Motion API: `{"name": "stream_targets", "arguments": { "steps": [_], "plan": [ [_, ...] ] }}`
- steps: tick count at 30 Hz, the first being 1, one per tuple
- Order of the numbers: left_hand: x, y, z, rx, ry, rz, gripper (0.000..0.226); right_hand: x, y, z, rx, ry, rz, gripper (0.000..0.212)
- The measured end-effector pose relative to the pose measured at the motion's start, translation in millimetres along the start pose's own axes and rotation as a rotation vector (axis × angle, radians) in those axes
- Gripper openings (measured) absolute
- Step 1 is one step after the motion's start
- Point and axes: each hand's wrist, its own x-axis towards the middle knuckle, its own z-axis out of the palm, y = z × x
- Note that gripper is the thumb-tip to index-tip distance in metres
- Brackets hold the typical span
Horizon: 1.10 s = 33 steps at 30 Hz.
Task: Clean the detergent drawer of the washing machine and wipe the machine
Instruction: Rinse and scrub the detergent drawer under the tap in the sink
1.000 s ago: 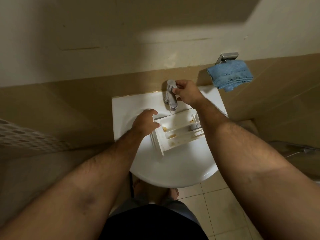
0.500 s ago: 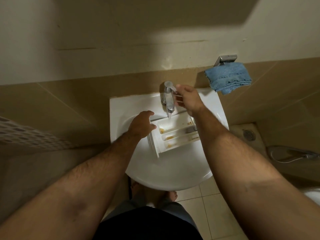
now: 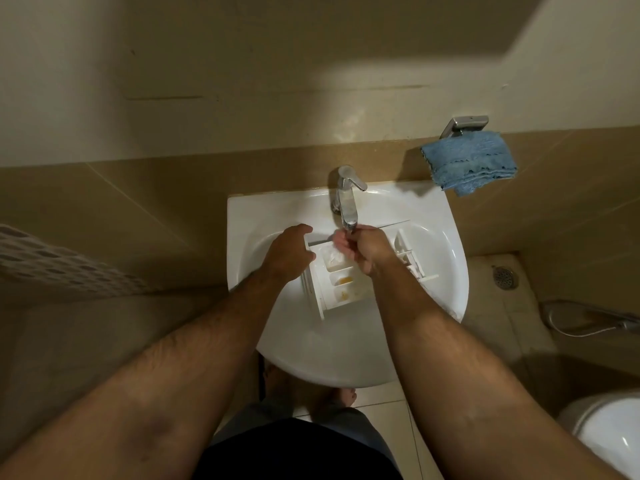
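A white detergent drawer (image 3: pixel 346 289) lies in the white sink (image 3: pixel 446 271), with yellow residue in its compartments. My left hand (image 3: pixel 287 252) grips the drawer's left end. My right hand (image 3: pixel 367 249) is over the drawer's middle, right under the spout of the chrome tap (image 3: pixel 346 199), fingers curled. Water runs into the drawer's back compartment. Whether my right hand holds anything I cannot tell.
A blue cloth (image 3: pixel 469 162) hangs from a metal holder (image 3: pixel 464 124) on the wall to the right of the sink. A floor drain (image 3: pixel 505 277), a spray hose (image 3: pixel 588 320) and a toilet rim (image 3: pixel 609 438) lie to the right. A perforated basket (image 3: pixel 52 268) is at left.
My right hand left the tap handle and came down under the spout onto the drawer. Water now runs. My left hand keeps hold of the drawer's left end.
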Motion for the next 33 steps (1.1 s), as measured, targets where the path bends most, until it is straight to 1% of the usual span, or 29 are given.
{"name": "stream_targets", "arguments": {
  "steps": [2, 4, 5, 6, 8, 9, 10, 11, 12, 13, 14, 16, 17, 18, 19, 20, 21, 22, 23, 25, 26, 27, 28, 29, 30, 31, 32, 33],
  "plan": [
    [-0.7, -0.9, 0.9, -0.01, 0.011, 0.006, 0.058, -1.4, -1.1, -0.3, 0.028, -0.051, 0.004, 0.031],
    [-1.5, -1.5, 2.2, -0.024, 0.026, 0.018, 0.057, -6.3, 2.0, 1.7, -0.064, -0.123, 0.079, 0.036],
    [-1.8, -1.4, 2.6, -0.025, 0.031, 0.021, 0.057, -7.8, 3.1, 2.5, -0.12, -0.123, 0.096, 0.035],
    [-2.1, -1.3, 2.4, -0.023, 0.033, 0.02, 0.057, -7.0, 3.1, 3.1, -0.144, -0.082, 0.087, 0.034],
    [-2.7, -1.4, 2.2, -0.029, 0.036, 0.015, 0.056, -4.1, 1.9, 1.2, -0.114, 0.039, 0.006, 0.029],
    [-2.6, -1.6, 2.2, -0.031, 0.039, 0.02, 0.056, -3.3, 1.1, 0.2, -0.073, 0.032, -0.016, 0.03],
    [-2.9, -1.8, 2.5, -0.032, 0.041, 0.028, 0.056, -3.7, 1.1, 0.4, -0.033, -0.018, -0.007, 0.033],
    [-3.7, -1.6, 2.4, -0.033, 0.045, 0.033, 0.056, -8.1, 1.6, 1.8, -0.042, -0.085, 0.02, 0.034],
    [-4.5, -1.1, 2.4, -0.035, 0.051, 0.034, 0.056, -13.0, 2.9, 3.9, -0.109, -0.124, 0.045, 0.034],
    [-5.3, -0.7, 2.2, -0.039, 0.055, 0.033, 0.056, -16.1, 3.2, 4.9, -0.176, -0.127, 0.05, 0.032],
    [-6.4, -0.4, 2.3, -0.045, 0.059, 0.031, 0.056, -14.9, 2.7, 4.0, -0.201, -0.072, 0.019, 0.029],
    [-8.4, -0.4, 2.4, -0.056, 0.064, 0.029, 0.056, -10.5, 0.5, -1.1, -0.112, 0.112, -0.086, 0.026],
    [-9.4, -0.5, 2.6, -0.056, 0.068, 0.03, 0.056, -8.7, 0.2, -3.7, -0.043, 0.125, -0.1, 0.027],
    [-10.4, -0.3, 2.8, -0.054, 0.074, 0.034, 0.056, -8.7, 1.3, -4.5, 0.012, 0.076, -0.072, 0.028],
    [-11.4, 0.0, 3.2, -0.054, 0.079, 0.041, 0.055, -12.8, 3.3, -3.3, 0.034, -0.01, -0.021, 0.028],
    [-11.9, 0.5, 3.6, -0.057, 0.084, 0.047, 0.055, -17.7, 6.8, -2.4, 0.006, -0.071, 0.03, 0.028],
    [-12.5, 1.3, 3.8, -0.061, 0.089, 0.047, 0.055, -22.4, 9.3, -0.6, -0.04, -0.09, 0.046, 0.027],
    [-13.2, 2.1, 3.9, -0.063, 0.095, 0.04, 0.055, -25.5, 9.6, 1.1, -0.077, -0.049, 0.022, 0.025],
    [-14.0, 2.7, 4.3, -0.063, 0.1, 0.028, 0.056, -26.7, 8.7, 1.0, -0.091, 0.052, -0.036, 0.023],
    [-15.9, 3.6, 5.6, -0.048, 0.112, 0.002, 0.056, -27.3, 7.3, 0.1, 0.005, 0.224, -0.152, 0.024],
    [-17.0, 3.3, 5.7, -0.033, 0.119, -0.01, 0.055, -26.5, 7.9, 0.2, 0.056, 0.257, -0.182, 0.026],
    [-17.7, 3.3, 5.7, -0.019, 0.125, -0.019, 0.054, -23.0, 10.6, -1.0, 0.014, 0.298, -0.229, 0.026],
    [-18.2, 3.1, 5.4, -0.009, 0.129, -0.025, 0.054, -18.2, 14.5, -2.1, -0.159, 0.368, -0.294, 0.026],
    [-18.9, 2.8, 4.6, -0.005, 0.131, -0.03, 0.053, -17.4, 17.8, -2.2, -0.455, 0.444, -0.389, 0.026],
    [-19.4, 2.6, 3.5, -0.004, 0.134, -0.033, 0.053, -18.3, 23.2, -2.9, -0.818, 0.497, -0.501, 0.031],
    [-20.1, 1.8, 2.3, -0.001, 0.14, -0.034, 0.052, -19.1, 30.8, -4.0, -1.147, 0.5, -0.61, 0.039],
    [-20.9, 1.0, 1.3, 0.004, 0.149, -0.036, 0.052, -21.9, 39.1, -4.6, -1.378, 0.429, -0.666, 0.048],
    [-22.2, -0.4, 0.3, 0.009, 0.16, -0.04, 0.051, -25.4, 46.7, -4.1, -1.535, 0.315, -0.666, 0.057]
  ]
}}
